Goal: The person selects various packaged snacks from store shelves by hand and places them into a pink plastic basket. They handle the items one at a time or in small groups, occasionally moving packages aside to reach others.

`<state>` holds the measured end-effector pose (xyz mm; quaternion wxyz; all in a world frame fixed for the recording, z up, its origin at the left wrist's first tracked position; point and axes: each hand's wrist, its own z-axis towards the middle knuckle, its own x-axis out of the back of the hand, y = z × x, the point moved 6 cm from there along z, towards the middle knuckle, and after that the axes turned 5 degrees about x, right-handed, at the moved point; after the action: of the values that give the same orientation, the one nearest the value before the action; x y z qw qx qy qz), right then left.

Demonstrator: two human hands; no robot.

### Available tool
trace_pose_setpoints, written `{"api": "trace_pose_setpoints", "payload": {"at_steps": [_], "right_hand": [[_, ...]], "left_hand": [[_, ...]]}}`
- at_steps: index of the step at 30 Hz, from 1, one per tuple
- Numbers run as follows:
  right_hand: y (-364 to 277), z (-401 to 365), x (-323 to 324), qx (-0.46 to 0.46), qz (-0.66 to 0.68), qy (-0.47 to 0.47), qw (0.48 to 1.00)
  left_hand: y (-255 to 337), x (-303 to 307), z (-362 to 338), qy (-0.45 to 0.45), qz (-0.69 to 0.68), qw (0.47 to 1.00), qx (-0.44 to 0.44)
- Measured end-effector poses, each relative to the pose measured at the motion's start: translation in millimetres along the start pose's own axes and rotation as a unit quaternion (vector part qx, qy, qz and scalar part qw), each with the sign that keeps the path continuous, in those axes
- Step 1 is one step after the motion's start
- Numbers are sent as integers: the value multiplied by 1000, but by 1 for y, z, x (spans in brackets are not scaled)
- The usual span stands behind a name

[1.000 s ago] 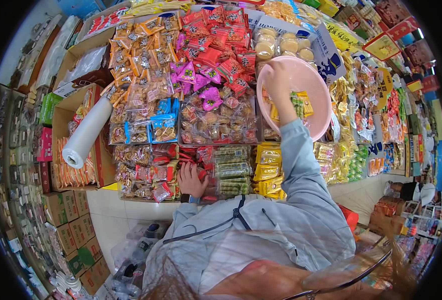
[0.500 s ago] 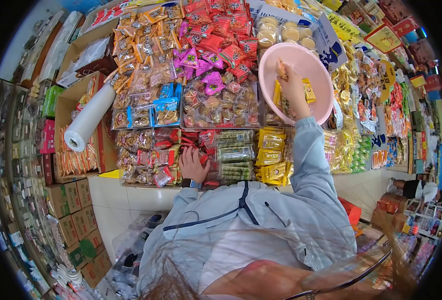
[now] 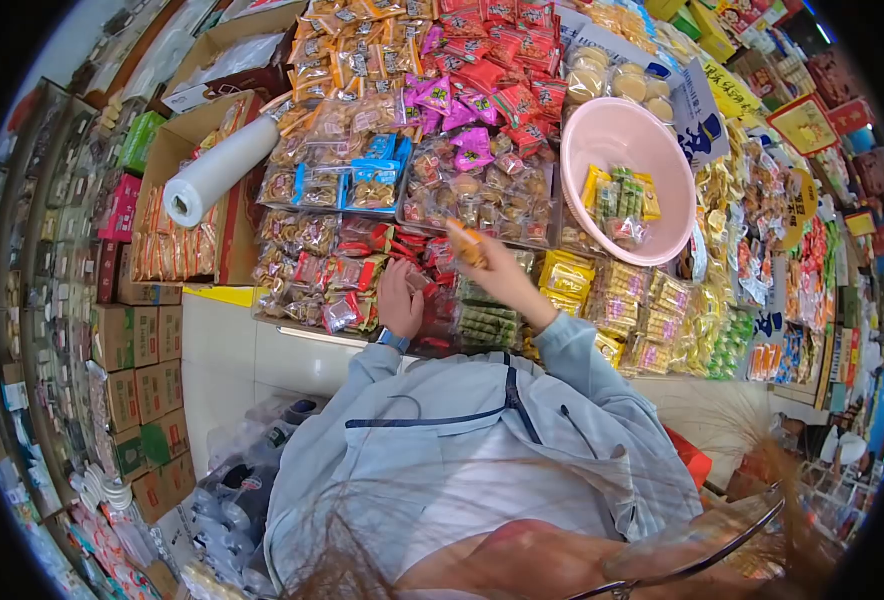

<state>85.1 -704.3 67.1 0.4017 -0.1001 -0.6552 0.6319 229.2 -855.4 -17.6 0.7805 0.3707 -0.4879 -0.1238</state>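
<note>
Snack trays (image 3: 462, 190) crowd the shop's tabletop, with a pink basin (image 3: 634, 128) holding a few packets off to the right. Above the trays the right hand (image 3: 500, 278) is raised, arm bent at the elbow, its grip pinching 1 orange snack packet (image 3: 465, 243) at the fingertips. Just beside it the left hand (image 3: 400, 300) lies flat on red packets (image 3: 362, 272), grip released.
</note>
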Motion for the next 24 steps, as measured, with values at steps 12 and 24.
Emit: {"api": "trace_pose_setpoints", "payload": {"at_steps": [12,24], "right_hand": [[-24,-28,-61,74,-312,-158,934],[-13,-27,42,110,-224,131,959]], "left_hand": [[10,-34,-9,-68,-477,835,268],[6,50,197,30,-419,895,149]]}}
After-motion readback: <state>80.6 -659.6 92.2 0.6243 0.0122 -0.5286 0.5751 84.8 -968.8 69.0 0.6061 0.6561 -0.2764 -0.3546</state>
